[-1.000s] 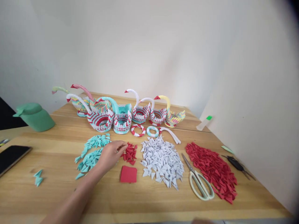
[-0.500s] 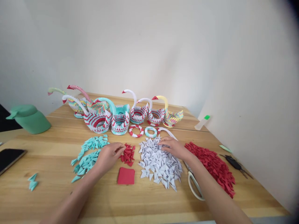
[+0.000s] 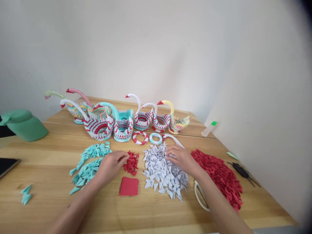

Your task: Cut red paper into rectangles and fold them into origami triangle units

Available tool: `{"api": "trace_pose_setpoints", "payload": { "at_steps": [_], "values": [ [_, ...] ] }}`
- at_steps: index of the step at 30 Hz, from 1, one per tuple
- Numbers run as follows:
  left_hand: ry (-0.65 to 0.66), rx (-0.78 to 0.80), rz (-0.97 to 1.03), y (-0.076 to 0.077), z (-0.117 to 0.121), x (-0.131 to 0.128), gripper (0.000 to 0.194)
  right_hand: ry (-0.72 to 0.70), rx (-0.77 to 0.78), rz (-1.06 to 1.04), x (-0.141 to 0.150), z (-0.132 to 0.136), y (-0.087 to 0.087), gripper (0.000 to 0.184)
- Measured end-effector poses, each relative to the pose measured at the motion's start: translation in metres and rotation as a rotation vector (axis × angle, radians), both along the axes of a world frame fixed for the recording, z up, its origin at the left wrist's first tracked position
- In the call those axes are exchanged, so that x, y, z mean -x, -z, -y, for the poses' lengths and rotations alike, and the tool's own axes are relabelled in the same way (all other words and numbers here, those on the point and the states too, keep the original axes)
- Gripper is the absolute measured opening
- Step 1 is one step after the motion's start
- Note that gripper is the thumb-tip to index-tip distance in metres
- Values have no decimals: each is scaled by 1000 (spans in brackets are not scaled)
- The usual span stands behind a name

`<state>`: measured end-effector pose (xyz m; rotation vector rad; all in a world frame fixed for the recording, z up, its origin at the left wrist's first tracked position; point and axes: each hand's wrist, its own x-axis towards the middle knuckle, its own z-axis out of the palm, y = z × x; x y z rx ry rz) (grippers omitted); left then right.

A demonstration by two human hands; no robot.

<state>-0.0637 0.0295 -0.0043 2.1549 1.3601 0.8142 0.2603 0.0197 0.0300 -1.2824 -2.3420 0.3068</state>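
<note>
My left hand (image 3: 112,165) has its thumb and fingertips pinched together at the left edge of a small heap of folded red paper pieces (image 3: 132,163); whatever they pinch is too small to make out. Folded turquoise paper pieces (image 3: 85,174) lie beside and partly behind that hand. Over the top right of a heap of folded white paper pieces (image 3: 161,170) is my right hand (image 3: 181,158), its fingers bent and apart with nothing visible in them. A square red paper stack (image 3: 129,186) lies below the small red heap.
Several folded-paper swans (image 3: 98,126) stand behind the heaps, with two paper rings (image 3: 140,137) in front. Scissors (image 3: 201,196) lie under my right forearm, near a large red heap (image 3: 219,175). Keys (image 3: 241,169), a glue bottle (image 3: 209,128), a green jug (image 3: 25,125) and a phone (image 3: 8,166) lie around.
The whole view has shifted slightly, so things on the table appear a little further left. Both hands keep nearly the same places and poses over the heaps.
</note>
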Motion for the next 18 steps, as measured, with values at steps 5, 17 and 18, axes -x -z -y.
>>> {"api": "trace_pose_setpoints", "payload": {
  "at_steps": [5,17,18],
  "values": [
    [-1,-13,20,2,-1,1,23,71,-48,-74,21,31,-4,7],
    [-2,-39,18,4,-1,2,23,128,-275,-243,58,57,-9,2],
    [-4,-38,19,4,-1,2,23,122,-266,-264,60,58,-10,3]
  ]
}}
